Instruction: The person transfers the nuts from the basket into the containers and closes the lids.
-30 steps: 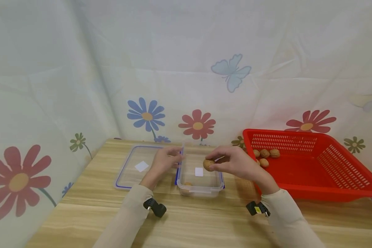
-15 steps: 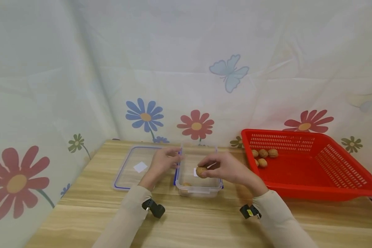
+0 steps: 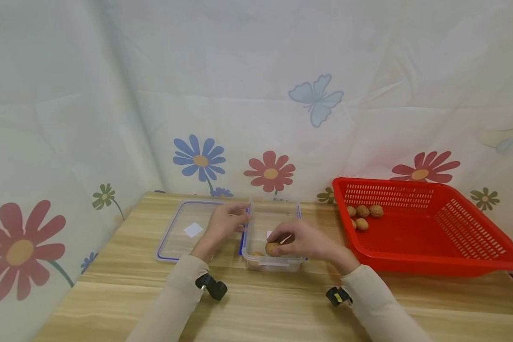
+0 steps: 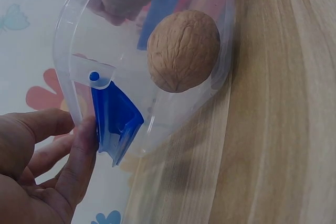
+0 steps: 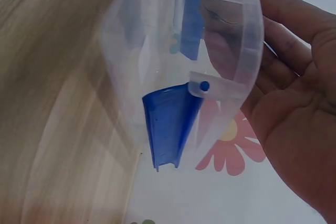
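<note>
A clear plastic food box [image 3: 273, 261] with blue side clips [image 4: 115, 121] stands lidless on the table. My left hand [image 3: 224, 223] pinches the rim of its left wall between thumb and fingers. From the right, my right hand [image 3: 305, 241] reaches over the wall and holds a walnut [image 3: 272, 248] with thumb and fingertips, low inside the front part of the box. Another walnut [image 4: 184, 51] lies at the bottom near the front left corner. In the right wrist view the right hand [image 5: 299, 87] is partly behind the box wall.
The clear lid [image 3: 177, 242] with a blue seal lies left of the box. To the right stands a red plastic basket [image 3: 414, 262] with several walnuts [image 3: 362, 212] at its left end. A flowered curtain [image 3: 239, 118] hangs behind the wooden table [image 3: 277, 304].
My right hand has moved left, toward me and down with the walnut, from above the right wall into the front of the box. The left hand stays on the rim.
</note>
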A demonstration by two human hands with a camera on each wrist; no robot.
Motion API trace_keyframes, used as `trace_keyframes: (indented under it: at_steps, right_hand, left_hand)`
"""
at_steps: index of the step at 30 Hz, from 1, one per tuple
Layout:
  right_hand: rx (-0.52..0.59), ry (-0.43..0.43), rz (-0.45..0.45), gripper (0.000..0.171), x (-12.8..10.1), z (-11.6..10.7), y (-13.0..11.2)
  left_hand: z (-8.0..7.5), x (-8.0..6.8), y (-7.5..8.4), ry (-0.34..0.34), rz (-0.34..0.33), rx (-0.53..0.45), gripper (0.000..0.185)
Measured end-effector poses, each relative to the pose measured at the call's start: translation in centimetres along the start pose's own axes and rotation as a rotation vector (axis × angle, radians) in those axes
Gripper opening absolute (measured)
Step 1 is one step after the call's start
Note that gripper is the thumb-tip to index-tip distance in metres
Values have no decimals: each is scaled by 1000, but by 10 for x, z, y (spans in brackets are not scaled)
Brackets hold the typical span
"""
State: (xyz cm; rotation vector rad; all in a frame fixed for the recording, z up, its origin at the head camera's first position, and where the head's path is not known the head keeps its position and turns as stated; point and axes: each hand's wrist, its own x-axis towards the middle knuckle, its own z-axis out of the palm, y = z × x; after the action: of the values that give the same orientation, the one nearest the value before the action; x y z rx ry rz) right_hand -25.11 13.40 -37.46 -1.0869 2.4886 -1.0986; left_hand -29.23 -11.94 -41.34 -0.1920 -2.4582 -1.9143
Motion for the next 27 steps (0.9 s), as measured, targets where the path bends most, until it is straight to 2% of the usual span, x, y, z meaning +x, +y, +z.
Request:
trace_keyframes:
  at_steps: [13,27]
  right_hand:
    - [-37,-39,24,20,4,5,10]
    - [-87,-108,21,18,7,5,5]
  left_hand:
    - [1,2,-2,9,4,4,39]
    - [1,3,-3,7,7,2,39]
